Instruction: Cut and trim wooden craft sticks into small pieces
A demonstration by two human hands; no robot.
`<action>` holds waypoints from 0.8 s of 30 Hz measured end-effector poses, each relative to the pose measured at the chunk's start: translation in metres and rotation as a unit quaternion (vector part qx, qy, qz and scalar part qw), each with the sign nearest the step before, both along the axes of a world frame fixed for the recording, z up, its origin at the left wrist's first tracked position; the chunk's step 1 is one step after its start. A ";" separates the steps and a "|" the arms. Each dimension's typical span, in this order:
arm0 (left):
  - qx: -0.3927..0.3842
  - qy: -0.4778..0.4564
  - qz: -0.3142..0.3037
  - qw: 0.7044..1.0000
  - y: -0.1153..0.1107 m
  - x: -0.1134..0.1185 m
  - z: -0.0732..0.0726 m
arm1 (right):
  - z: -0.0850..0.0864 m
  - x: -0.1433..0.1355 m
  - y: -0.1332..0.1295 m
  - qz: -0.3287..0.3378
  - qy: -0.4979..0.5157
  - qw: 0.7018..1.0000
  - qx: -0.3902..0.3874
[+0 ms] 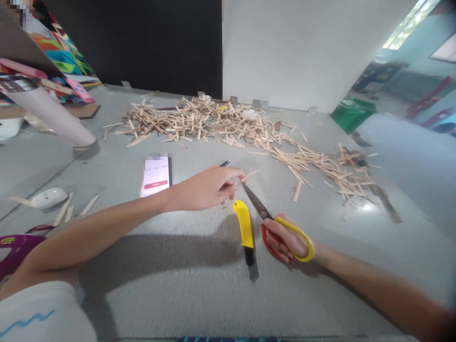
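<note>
And here are both hands over the grey table [160,294], the left hand [213,187] out in the middle, its thumb and fingers pinched on a thin wooden stick [252,175] that pokes out to the right. The right hand [285,235] has its fingers curled through the handles of the scissors [260,204], blades angled up towards that pinch; gripping the stick so near its end probably steadies it while leaving the far part free for the blades. Just below the left hand lies the yellow knife [243,223], likely put there for easy reach, and beyond the wrist the phone [156,173] lies flat with its screen up, perhaps so its timer can be read at a glance. Behind it all sprawls the pile [199,121] of sticks, seemingly pushed back to leave working room in front. Now for what's tricky to see: the scissor tips meet the fingertips in a blur, so whether metal touches wood cannot be told. The left hand covers most of a dark pen [225,163], the top of the phone's screen is blotted out, and at the left edge a purple thing [21,254] is cut off, its nature unclear.
</note>
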State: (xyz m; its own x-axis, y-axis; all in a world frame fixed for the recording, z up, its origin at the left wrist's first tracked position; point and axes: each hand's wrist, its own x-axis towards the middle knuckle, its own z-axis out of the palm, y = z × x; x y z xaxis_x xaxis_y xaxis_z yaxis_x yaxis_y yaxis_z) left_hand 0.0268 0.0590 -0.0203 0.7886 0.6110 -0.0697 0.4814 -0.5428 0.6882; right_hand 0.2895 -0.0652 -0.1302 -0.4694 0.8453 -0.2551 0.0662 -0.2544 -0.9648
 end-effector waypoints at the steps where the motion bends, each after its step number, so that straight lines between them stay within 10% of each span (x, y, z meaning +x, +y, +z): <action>1: 0.030 0.009 0.007 0.999 0.001 -0.001 0.002 | -0.001 0.000 0.001 -0.003 0.011 1.000 -0.003; 13: -0.120 -0.034 0.021 0.992 0.000 -0.003 0.013 | -0.002 -0.001 0.002 0.003 0.053 0.999 0.007; 24: -0.105 -0.025 0.022 0.994 -0.003 0.002 0.007 | 0.005 -0.003 0.001 0.008 0.014 1.000 0.007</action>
